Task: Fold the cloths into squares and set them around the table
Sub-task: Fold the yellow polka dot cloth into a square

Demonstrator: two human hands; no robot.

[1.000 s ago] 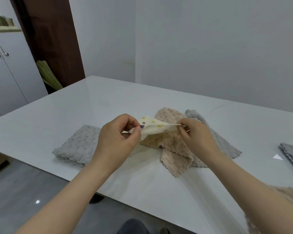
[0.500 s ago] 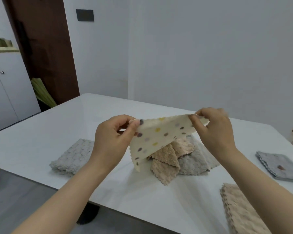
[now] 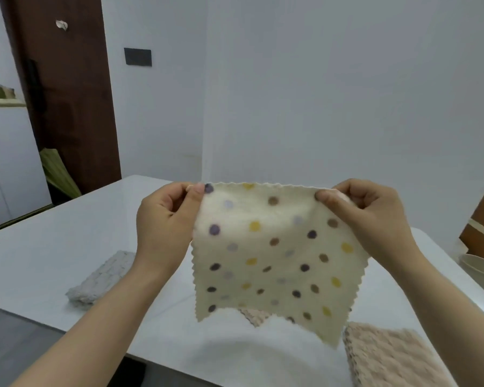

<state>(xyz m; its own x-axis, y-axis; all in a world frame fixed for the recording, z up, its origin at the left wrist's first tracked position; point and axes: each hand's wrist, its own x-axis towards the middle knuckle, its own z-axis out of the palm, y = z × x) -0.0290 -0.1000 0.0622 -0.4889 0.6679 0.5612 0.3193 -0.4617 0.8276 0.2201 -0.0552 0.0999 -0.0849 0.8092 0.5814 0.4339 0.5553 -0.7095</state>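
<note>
Bench (image 3: 67, 233) is white, glossy and hard, with a rounded corner; it is judged a good flat base for creasing. Dotted cloth (image 3: 277, 261) is held in the air above it, hung open and unfolded. It is cream with a thin soft nap, coloured dots and zigzag-cut edges. It is judged very light and limp, neither slippery nor fragile — no fold is expected to hold unless pressed flat. It is best taken at the corners. Beige cloth (image 3: 389, 356), thick and knobbly, lies at the near right bench edge and appears folded. Grey cloth (image 3: 101, 277), of the same texture, lies folded at the left. Left grip (image 3: 165, 219) is pinched on the top left corner — thumb against forefinger. Right grip (image 3: 375, 216) is pinched likewise on the top right corner.
</note>
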